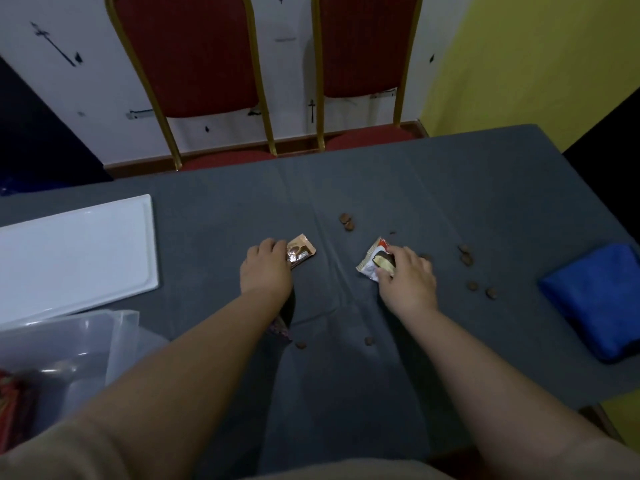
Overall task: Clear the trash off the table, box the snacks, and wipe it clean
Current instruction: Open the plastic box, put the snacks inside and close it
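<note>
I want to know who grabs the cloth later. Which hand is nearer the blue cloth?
Right. The right hand, pinching a white wrapper, is nearer the blue cloth; the left hand is farther across the table.

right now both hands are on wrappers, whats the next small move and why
Probably lift both and carry them left to the clear box. The left hand grips the orange wrapper, the right hand pinches the white wrapper, and both lie flat on the table. Whether they are full snacks or trash is unclear.
</note>
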`<state>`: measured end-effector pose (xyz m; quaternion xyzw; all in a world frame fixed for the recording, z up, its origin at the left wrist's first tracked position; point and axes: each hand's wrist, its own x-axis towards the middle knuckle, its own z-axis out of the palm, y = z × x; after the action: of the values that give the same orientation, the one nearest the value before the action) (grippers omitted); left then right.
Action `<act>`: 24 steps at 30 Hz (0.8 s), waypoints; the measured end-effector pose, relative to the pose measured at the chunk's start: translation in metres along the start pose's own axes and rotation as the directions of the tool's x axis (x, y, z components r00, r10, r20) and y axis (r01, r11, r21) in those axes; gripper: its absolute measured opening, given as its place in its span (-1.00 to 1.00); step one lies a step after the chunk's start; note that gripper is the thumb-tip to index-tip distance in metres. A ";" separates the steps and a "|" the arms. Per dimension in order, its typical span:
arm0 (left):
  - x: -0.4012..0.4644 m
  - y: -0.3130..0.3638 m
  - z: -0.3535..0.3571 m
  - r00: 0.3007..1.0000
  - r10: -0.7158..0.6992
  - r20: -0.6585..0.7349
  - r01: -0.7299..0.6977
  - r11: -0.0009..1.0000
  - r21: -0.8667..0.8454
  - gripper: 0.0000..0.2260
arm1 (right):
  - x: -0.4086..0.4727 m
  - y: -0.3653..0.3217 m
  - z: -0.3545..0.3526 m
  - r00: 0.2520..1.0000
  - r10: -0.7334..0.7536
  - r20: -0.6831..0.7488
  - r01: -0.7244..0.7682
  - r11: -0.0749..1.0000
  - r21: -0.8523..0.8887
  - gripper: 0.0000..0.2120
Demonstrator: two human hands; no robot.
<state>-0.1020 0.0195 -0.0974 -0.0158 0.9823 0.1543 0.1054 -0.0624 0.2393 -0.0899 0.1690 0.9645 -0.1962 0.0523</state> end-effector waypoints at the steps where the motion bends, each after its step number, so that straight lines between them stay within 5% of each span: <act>1: 0.001 0.001 -0.001 1.000 -0.004 -0.001 0.004 1.000 0.011 -0.62 | 0.004 -0.003 -0.004 1.000 0.015 0.019 -0.015 1.000 -0.015 -0.58; 7: 0.005 0.005 -0.012 0.995 -0.066 0.074 0.068 0.997 -0.022 -0.64 | 0.019 -0.020 -0.016 0.994 0.089 0.062 -0.079 0.986 -0.146 -0.38; 13: 0.000 0.000 -0.016 0.993 -0.045 0.113 0.051 0.997 -0.054 -0.61 | 0.021 -0.025 -0.026 0.993 0.028 0.112 0.018 0.923 -0.384 -0.52; 18: -0.007 -0.003 -0.017 0.987 -0.089 0.134 0.102 0.991 -0.092 -0.63 | 0.014 -0.023 -0.027 0.989 -0.024 0.147 0.061 0.964 -0.257 -0.39; 24: -0.013 -0.006 -0.021 0.983 -0.083 0.164 0.106 0.985 -0.133 -0.75 | -0.006 -0.033 -0.020 0.972 0.014 0.235 -0.003 0.999 -0.049 -0.52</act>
<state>-0.0927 0.0078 -0.0769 -0.0577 0.9556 0.2191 0.1885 -0.0693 0.2169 -0.0583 0.1475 0.9553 -0.1912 0.1709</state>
